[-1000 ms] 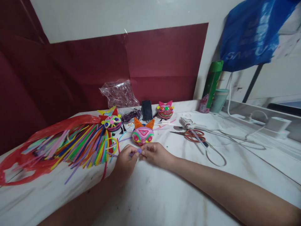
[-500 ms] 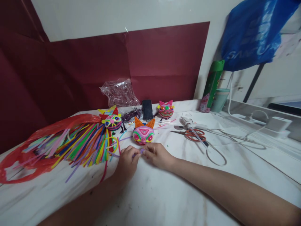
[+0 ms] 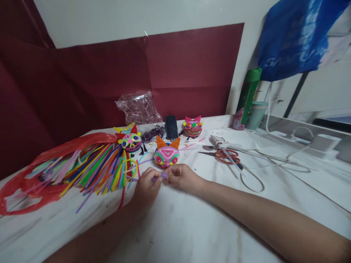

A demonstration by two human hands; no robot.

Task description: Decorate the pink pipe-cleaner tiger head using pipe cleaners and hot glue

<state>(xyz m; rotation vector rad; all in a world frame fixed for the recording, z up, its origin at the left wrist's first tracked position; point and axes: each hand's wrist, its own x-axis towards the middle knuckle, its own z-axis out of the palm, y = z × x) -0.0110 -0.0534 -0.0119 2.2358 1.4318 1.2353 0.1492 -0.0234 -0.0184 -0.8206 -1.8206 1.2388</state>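
Observation:
Between my fingertips is a purple pipe cleaner [image 3: 163, 175], its end wound into a small coil. My left hand [image 3: 148, 183] is closed on its strand, and a length of purple sticks out on the hand's left side. My right hand [image 3: 179, 177] pinches the coiled end. Just beyond both hands stands a pink animal head [image 3: 166, 155] with orange ears, made of coiled pipe cleaners. A second head [image 3: 131, 141] with red and yellow ears sits to the left, and a pink-eared one [image 3: 193, 126] farther back.
Many loose colourful pipe cleaners [image 3: 95, 168] lie on a red plastic bag [image 3: 35, 164] at left. A phone [image 3: 171, 127] and clear plastic wrap [image 3: 138, 107] are at the back. Orange-handled scissors [image 3: 227, 156], a glue gun [image 3: 218, 141] and cables lie right, before a green spray can [image 3: 248, 98] and cup [image 3: 257, 115].
Both hands have shifted very slightly left with the purple coil, which now looks turned a little between the fingers. The other things stay where they were.

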